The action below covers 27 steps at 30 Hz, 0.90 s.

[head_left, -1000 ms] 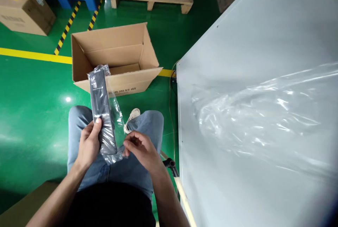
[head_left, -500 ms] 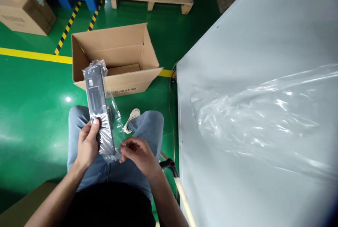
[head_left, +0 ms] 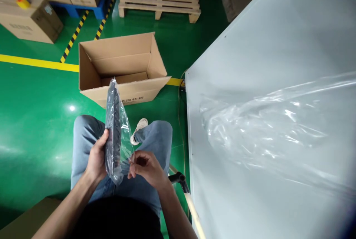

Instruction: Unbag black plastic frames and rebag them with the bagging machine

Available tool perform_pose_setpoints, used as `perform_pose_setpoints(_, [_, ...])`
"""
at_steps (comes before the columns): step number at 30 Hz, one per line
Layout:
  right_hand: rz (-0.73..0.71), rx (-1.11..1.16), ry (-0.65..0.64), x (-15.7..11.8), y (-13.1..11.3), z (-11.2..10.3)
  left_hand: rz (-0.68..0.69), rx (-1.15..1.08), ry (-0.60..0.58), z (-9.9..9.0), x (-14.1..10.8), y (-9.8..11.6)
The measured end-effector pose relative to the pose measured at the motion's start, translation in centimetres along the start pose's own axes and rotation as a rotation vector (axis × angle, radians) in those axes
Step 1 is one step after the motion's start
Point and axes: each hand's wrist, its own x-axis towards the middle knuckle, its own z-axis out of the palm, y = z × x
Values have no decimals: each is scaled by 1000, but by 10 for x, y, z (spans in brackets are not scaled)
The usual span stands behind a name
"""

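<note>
My left hand (head_left: 97, 157) grips a long dark plastic part (head_left: 113, 124) from its left side, thumb toward me. The part is turned nearly edge-on above my lap, so its broad face is mostly hidden. A clear plastic bag (head_left: 125, 127) wraps it, with a loose flap hanging out to the right. My right hand (head_left: 146, 168) pinches the edge of that flap between thumb and fingers, to the right of the part. Just beyond the part's far end stands an open cardboard box (head_left: 128, 92) on the floor.
At my right is a large pale grey surface (head_left: 236, 194) with a crumpled clear plastic sheet (head_left: 267, 127) on it. A black pipe joint (head_left: 178, 177) sits beside my right forearm. Farther off are a wooden pallet (head_left: 158, 3), a blue pallet (head_left: 101, 10) and closed cartons (head_left: 30, 23).
My left hand has rolled the part from its broad face to nearly edge-on and moved it slightly right and toward me. My right hand still pinches the bag. The view has shifted a little.
</note>
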Motion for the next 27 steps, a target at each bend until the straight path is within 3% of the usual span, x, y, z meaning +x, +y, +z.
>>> perform_pose_setpoints(4, [-39,-149,-9,-2,-1,-16,102,104,9,-13,7,-4])
perform_pose_setpoints(7, [-205,-267,139,1,-14,-18,201,214,19,-22,10,-9])
perform_pose_setpoints(9, [-283,-368,281,6,-26,-10,221,291,-4,-25,10,-15])
perform_pose_setpoints(14, [-306,-574,513,19,-43,20,190,482,-121,-31,6,-32])
perform_pose_setpoints(17, [-365,-630,630,19,-41,29,198,539,-51,-34,6,-38])
perform_pose_setpoints(19, [-371,-642,637,18,-37,32,218,526,-44,-32,7,-39])
perform_pose_setpoints(23, [-364,-670,574,15,-33,33,315,583,-186,-15,7,-38])
perform_pose_setpoints(27, [-366,-694,620,13,-35,25,363,676,-166,-1,5,-32])
